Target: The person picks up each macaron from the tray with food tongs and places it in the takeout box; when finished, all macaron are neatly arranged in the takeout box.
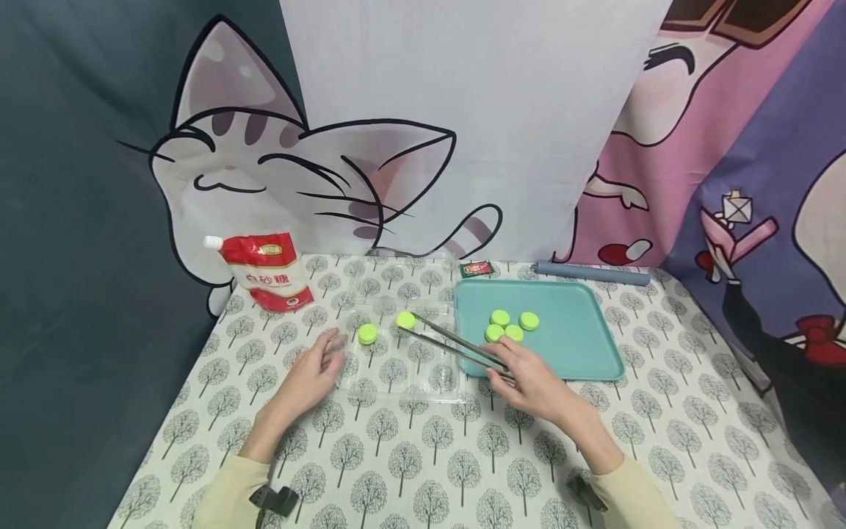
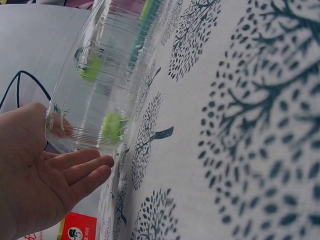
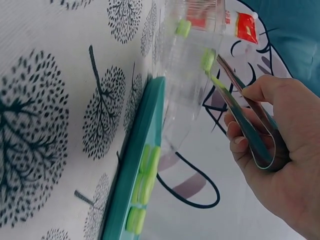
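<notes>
My right hand (image 1: pixel 532 378) holds a pair of metal tongs (image 1: pixel 456 339), which reach left over a clear plastic box (image 1: pixel 396 397). At their tips is a light-green macaron (image 1: pixel 406 320); whether the tips squeeze it I cannot tell. Another green macaron (image 1: pixel 367 334) sits in the left part of the box. Beside the box's left wall is my left hand (image 1: pixel 316 375). In the left wrist view its fingers (image 2: pixel 82 167) are extended at the box's edge, and part of the hand shows through the plastic. Several green macarons (image 1: pixel 500 318) lie on a teal tray (image 1: pixel 568 353).
Behind the box its clear lid (image 1: pixel 396 283) stands or lies folded back. A red and white sugar pouch (image 1: pixel 267 272) is at the back left. Near the back edge are a small green and red packet (image 1: pixel 477 269) and a grey-blue rod (image 1: pixel 591 274). A tree-patterned cloth (image 1: pixel 436 470) covers the table.
</notes>
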### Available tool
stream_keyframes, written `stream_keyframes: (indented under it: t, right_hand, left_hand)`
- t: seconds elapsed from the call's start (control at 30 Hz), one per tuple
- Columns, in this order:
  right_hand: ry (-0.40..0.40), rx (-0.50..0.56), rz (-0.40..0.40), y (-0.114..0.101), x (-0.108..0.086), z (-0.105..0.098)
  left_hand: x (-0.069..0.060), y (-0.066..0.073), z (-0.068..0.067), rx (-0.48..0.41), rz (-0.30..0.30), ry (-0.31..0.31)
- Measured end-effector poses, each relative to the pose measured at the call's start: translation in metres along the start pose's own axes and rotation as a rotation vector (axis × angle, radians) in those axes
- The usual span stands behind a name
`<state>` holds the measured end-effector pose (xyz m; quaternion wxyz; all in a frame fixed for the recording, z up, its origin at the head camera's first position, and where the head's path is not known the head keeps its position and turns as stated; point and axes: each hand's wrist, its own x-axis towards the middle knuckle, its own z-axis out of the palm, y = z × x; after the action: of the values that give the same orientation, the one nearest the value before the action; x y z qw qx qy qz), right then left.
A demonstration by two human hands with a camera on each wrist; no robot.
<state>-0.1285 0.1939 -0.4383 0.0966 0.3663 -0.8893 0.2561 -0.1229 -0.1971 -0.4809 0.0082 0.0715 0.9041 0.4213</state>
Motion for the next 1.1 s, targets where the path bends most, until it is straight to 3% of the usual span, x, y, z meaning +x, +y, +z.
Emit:
stream_keyframes:
  t: [0.73,0.93,1.1]
  right_hand:
    - [-0.146,-0.064,-0.064,-0.006,0.032,0.010]
    - [-0.195,-0.027,-0.026,-0.010,0.040,0.012]
    - [-0.191,0.003,0.007,-0.011,0.038,0.011]
  left_hand:
    - [0.001,0.000,-0.001,0.014,-0.008,0.007]
    - [0.001,0.000,-0.004,0.013,0.000,0.014]
    - [0.000,0.000,-0.003,0.003,0.010,0.010]
